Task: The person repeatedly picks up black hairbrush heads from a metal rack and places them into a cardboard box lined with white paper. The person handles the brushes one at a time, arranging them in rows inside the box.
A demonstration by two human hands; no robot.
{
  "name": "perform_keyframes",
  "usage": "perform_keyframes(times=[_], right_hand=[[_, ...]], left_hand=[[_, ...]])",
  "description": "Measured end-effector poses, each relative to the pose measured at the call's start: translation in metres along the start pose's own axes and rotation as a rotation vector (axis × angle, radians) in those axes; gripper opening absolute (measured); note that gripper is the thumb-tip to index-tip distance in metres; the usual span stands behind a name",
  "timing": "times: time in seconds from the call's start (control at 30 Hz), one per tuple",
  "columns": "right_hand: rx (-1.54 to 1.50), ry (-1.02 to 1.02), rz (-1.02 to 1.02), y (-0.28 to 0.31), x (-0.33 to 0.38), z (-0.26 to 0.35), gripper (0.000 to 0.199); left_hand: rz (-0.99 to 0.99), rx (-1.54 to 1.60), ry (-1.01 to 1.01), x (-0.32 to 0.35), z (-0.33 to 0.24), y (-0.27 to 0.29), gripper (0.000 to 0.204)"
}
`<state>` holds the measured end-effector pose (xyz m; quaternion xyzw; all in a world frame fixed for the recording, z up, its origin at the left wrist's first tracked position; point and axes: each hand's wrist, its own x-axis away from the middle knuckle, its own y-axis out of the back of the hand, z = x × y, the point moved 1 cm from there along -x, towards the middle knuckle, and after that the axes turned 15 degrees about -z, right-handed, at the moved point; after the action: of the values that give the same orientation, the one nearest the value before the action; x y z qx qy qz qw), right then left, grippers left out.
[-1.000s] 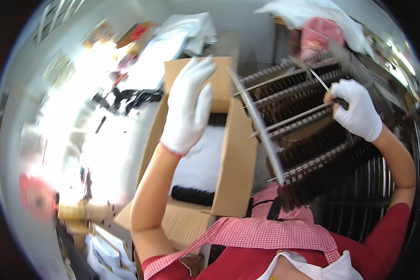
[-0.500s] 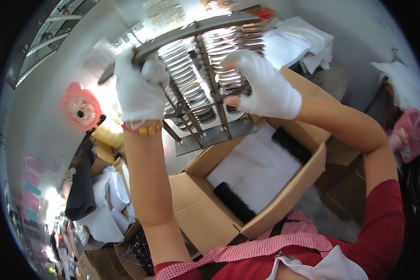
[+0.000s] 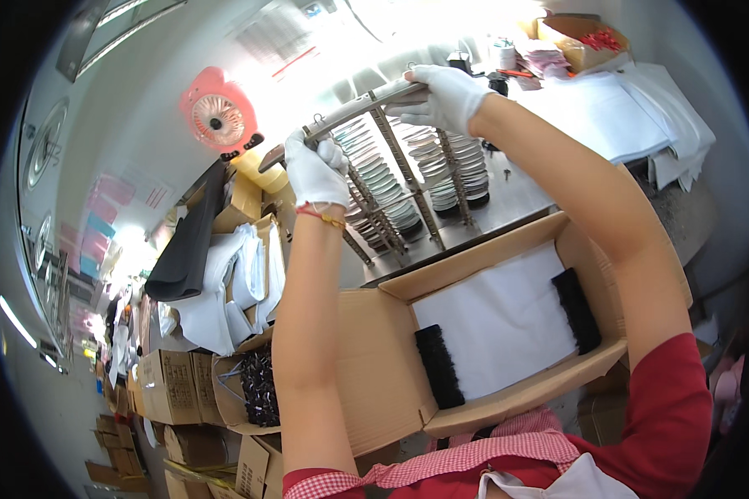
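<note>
A metal rack (image 3: 404, 170) with upright posts and a top bar stands over a shiny table surface, holding several columns of thin round discs (image 3: 466, 170). My left hand (image 3: 314, 175), in a white glove, is closed around the rack's left end. At the top bar's right part, my gloved right hand (image 3: 451, 96) grips with the thumb on top and fingers beneath. Nearer to me is an open cardboard box (image 3: 374, 358). A white sheet (image 3: 499, 324) lies in it between two black fuzzy strips (image 3: 439, 366).
To the left are a pink fan (image 3: 218, 116), a black sheet (image 3: 191, 241), white sheets in a carton, and a box of small black parts (image 3: 260, 387). White cloth-like sheets (image 3: 616, 116) and a carton with red items (image 3: 574, 41) are at the far right.
The rack was tilted, with its base plate showing; now it looks upright, farther off. My right hand went from beside the discs to the top bar. The view has shifted leftward.
</note>
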<state>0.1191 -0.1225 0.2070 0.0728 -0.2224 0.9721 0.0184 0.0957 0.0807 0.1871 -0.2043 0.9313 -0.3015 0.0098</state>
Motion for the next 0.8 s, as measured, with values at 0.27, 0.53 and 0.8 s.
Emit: perform_keyframes(times=[0.27, 0.53, 0.8], right_hand=[[0.430, 0.342, 0.500, 0.050, 0.036, -0.057, 0.050], [0.749, 0.166, 0.326, 0.105, 0.011, -0.195, 0.035], [1.393, 0.152, 0.258, 0.121, 0.001, -0.180, 0.051]], left_hand=[[-0.110, 0.123, -0.297, 0.037, 0.066, 0.103, 0.046], [0.191, -0.699, -0.035, 0.096, 0.127, 0.134, 0.032], [0.468, -1.338, -1.072, 0.067, 0.159, 0.124, 0.039]])
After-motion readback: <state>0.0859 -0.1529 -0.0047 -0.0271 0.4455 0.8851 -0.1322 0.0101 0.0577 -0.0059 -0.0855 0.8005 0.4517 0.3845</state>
